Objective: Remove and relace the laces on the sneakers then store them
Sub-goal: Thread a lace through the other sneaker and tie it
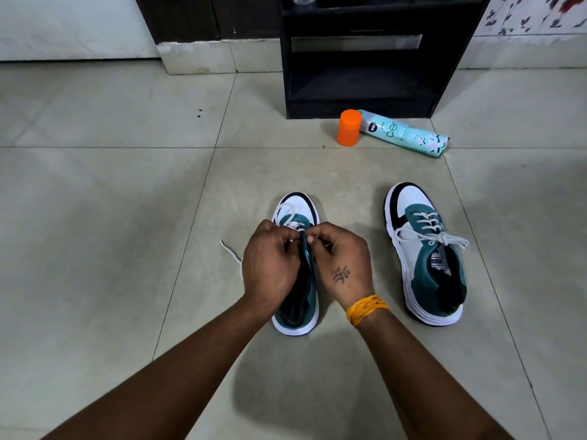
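Arms: both forearms come in from the near edge and meet over the left sneaker.
Left hand (270, 265): fingers curled in, pinching the white lace (287, 214) at the sneaker's teal eyelet edge.
Right hand (344, 265): also pinching at the lace, fingertips just about touching the left hand's. Small tattoo on the back, yellow thread band (367, 308) on the wrist.
Left sneaker (297, 312): teal, white and black, on the floor tiles (95, 249), toe pointing far. Only partly laced, a loose lace end trails out to the left.
Right sneaker (425, 252): well apart to the right, fully laced with a bow, tongue label reads PUMA, upside down from here.
Spray can (403, 133): lying on its side far off, pale turquoise, says "aer", orange cap (349, 127) on it.
Black cabinet (359, 58): right behind the can, on the far side.
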A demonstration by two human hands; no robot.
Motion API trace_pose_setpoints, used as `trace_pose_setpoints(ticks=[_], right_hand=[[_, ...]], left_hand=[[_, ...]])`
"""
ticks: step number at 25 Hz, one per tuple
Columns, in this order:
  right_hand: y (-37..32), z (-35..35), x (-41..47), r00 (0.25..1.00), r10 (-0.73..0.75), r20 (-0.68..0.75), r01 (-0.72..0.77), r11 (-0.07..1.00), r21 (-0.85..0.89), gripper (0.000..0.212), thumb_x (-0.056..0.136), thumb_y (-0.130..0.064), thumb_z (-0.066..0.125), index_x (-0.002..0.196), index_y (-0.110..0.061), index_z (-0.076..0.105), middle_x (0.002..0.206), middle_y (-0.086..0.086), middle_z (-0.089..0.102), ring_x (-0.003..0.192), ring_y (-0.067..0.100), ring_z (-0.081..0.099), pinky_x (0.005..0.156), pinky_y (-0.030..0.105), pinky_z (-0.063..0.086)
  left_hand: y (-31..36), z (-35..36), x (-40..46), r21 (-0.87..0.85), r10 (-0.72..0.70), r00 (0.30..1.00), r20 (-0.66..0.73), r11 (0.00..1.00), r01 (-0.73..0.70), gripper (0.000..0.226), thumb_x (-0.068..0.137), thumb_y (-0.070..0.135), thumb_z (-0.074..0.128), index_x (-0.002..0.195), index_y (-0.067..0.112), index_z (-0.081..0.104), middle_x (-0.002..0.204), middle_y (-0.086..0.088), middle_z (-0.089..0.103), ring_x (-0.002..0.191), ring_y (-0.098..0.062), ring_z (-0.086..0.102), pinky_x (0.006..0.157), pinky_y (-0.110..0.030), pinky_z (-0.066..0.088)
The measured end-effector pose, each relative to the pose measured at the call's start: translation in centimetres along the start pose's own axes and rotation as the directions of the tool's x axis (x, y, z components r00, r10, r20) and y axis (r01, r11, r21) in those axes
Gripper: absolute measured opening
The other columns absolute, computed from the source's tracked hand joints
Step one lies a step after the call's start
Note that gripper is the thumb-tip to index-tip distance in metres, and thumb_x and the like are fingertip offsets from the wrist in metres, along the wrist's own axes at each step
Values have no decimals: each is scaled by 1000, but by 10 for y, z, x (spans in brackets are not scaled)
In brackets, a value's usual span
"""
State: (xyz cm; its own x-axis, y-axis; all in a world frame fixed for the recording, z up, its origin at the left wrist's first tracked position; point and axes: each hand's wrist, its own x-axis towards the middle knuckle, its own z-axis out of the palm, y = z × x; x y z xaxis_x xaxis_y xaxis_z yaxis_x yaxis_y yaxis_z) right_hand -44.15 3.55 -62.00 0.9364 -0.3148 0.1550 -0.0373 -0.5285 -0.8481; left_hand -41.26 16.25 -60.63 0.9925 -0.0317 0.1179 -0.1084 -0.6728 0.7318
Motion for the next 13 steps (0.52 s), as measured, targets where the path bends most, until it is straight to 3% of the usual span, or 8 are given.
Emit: trace_pose_setpoints(ticks=[5, 7, 10, 12, 13], right_hand=[[3, 5, 5, 997, -65, 36, 68, 991, -115, 9, 97, -17, 56, 93, -17, 63, 89, -1, 67, 83, 22, 62, 70, 34, 46], [9, 2, 2, 996, 66, -52, -68, 997, -43, 10, 100, -14, 52, 95, -14, 61, 88, 1, 66, 82, 24, 61, 69, 32, 41], [28, -4, -3, 940, 299, -165, -311, 949, -52, 12, 100, -14, 50, 95, -11, 60, 88, 12, 68, 85, 35, 64, 69, 35, 42], [29, -8, -8, 928, 331, -173, -348, 934, -77, 12, 99, -15, 49, 94, -11, 60, 87, 13, 69, 85, 38, 65, 71, 39, 47], [24, -10, -10, 944, 280, -174, -300, 948, -105, 10, 98, -16, 49, 98, -14, 59, 83, 12, 68, 81, 38, 65, 68, 40, 48]], left_hand=[[-6, -4, -7, -102, 34, 998, -55, 994, -39, 17, 87, 15, 75, 98, 28, 76, 94, 8, 60, 80, -8, 64, 75, -36, 55], [-10, -8, -18, -104, 90, 989, -119, 989, -103, 18, 86, 17, 79, 101, 23, 70, 99, 8, 60, 82, -10, 63, 73, -34, 54], [-17, -15, -35, -76, 149, 976, -159, 984, -162, 21, 86, 18, 80, 89, 18, 60, 92, 9, 58, 80, -10, 57, 67, -31, 49], [-23, -15, -41, -106, 128, 980, -152, 984, -145, 24, 87, 18, 80, 85, 19, 57, 87, 10, 57, 76, -9, 57, 65, -30, 48], [-24, -14, -42, -123, 112, 983, -144, 984, -130, 24, 88, 19, 80, 84, 19, 57, 87, 10, 58, 76, -10, 57, 64, -30, 48]])
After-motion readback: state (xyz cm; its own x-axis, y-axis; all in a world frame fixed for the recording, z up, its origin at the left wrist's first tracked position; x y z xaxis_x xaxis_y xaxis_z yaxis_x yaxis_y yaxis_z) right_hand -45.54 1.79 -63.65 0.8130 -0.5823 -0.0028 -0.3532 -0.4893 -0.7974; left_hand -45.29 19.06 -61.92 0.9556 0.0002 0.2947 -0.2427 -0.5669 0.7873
